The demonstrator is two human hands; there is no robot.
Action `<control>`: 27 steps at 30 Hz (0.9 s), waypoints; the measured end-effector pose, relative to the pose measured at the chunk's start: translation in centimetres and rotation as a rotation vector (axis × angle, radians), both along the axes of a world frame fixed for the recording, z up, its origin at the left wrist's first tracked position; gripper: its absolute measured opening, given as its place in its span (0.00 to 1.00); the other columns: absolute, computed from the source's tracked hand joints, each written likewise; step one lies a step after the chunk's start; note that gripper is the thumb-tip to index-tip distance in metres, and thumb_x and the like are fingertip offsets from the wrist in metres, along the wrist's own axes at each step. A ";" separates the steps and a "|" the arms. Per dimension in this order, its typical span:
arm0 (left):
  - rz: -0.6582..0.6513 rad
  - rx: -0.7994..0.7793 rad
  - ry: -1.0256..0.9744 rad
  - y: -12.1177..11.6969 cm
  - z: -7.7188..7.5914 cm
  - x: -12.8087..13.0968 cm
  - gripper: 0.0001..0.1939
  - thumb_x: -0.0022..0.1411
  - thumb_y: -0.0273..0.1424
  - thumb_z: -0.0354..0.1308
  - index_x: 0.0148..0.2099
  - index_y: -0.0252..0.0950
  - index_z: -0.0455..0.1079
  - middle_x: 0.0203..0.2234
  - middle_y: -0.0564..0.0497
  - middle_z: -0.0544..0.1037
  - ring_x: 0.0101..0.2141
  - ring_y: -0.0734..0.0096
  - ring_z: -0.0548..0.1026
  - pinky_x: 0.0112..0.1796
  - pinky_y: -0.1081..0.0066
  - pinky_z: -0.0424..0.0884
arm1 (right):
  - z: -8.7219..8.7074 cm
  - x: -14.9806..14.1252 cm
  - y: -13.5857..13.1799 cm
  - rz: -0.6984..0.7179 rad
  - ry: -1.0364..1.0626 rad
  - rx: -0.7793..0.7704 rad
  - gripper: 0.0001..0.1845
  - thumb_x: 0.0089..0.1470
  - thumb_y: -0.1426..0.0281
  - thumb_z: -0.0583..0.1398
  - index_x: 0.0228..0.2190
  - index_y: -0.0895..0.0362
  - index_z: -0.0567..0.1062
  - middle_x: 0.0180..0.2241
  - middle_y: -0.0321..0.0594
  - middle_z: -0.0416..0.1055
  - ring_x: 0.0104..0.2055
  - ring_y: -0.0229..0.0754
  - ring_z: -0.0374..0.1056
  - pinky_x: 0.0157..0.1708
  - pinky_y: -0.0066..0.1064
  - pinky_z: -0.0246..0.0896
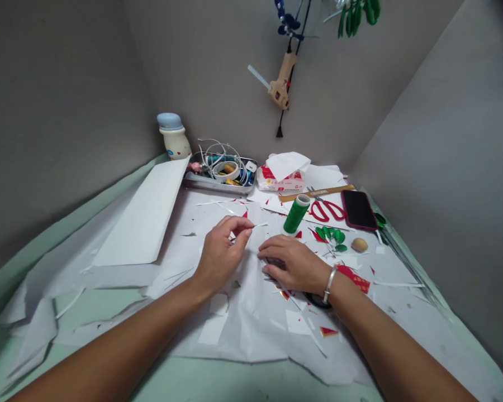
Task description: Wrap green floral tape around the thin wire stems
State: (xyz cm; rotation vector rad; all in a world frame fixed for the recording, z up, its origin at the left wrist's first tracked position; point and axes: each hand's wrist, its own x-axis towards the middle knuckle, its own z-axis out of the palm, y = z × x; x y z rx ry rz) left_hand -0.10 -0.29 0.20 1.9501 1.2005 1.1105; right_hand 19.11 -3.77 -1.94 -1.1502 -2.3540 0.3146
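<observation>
The left hand [221, 258] pinches a thin white strip [260, 225] above the paper [251, 329], holding it steady. The right hand [292, 262] curls over a dark thing [274, 262]; its grip is hard to tell.

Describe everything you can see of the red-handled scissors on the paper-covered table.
The red-handled scissors lie flat and look closed. Two glossy looped handles, apparently plastic, sit on white paper, and short metal blades point away to the upper left. The blade tips seem to reach or cross a tan ruler, though the contact is too small to confirm.
</observation>
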 end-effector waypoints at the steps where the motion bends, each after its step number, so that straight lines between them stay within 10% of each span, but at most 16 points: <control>1: -0.004 -0.002 0.004 0.0 0.0 0.0 0.08 0.60 0.32 0.52 0.40 0.37 0.70 0.36 0.51 0.75 0.36 0.68 0.72 0.31 0.73 0.67 | 0.0 0.2 0.0 -0.009 -0.035 -0.006 0.08 0.50 0.72 0.61 0.35 0.55 0.76 0.39 0.42 0.74 0.42 0.44 0.67 0.46 0.39 0.59; 6: -0.059 -0.011 0.036 -0.2 0.0 0.1 0.07 0.61 0.30 0.51 0.39 0.38 0.70 0.36 0.51 0.75 0.37 0.68 0.72 0.32 0.72 0.67 | 0.8 1.8 -0.4 -0.119 -0.076 0.026 0.10 0.54 0.68 0.59 0.23 0.57 0.74 0.26 0.41 0.71 0.33 0.43 0.66 0.38 0.37 0.60; 11: -0.115 -0.028 0.069 -0.4 -0.3 0.2 0.08 0.61 0.29 0.50 0.38 0.38 0.71 0.36 0.51 0.75 0.37 0.69 0.72 0.34 0.71 0.68 | 2.4 0.5 -0.7 -0.302 0.322 0.087 0.10 0.55 0.69 0.58 0.40 0.54 0.74 0.39 0.42 0.73 0.41 0.44 0.68 0.42 0.38 0.63; 18: -0.152 -0.065 0.072 -0.6 -0.2 0.4 0.08 0.60 0.28 0.51 0.38 0.39 0.71 0.35 0.51 0.75 0.35 0.69 0.72 0.33 0.70 0.69 | 1.5 -2.3 -0.2 -0.211 0.727 -0.484 0.31 0.52 0.73 0.57 0.57 0.53 0.59 0.50 0.45 0.69 0.49 0.43 0.67 0.42 0.35 0.66; 27: -0.110 -0.098 0.053 -0.3 -0.7 0.4 0.07 0.59 0.28 0.53 0.37 0.39 0.72 0.31 0.52 0.77 0.32 0.69 0.74 0.34 0.68 0.69 | -0.1 -3.0 -1.3 -0.371 0.514 -0.369 0.08 0.58 0.66 0.54 0.37 0.54 0.70 0.24 0.32 0.69 0.25 0.36 0.63 0.26 0.27 0.58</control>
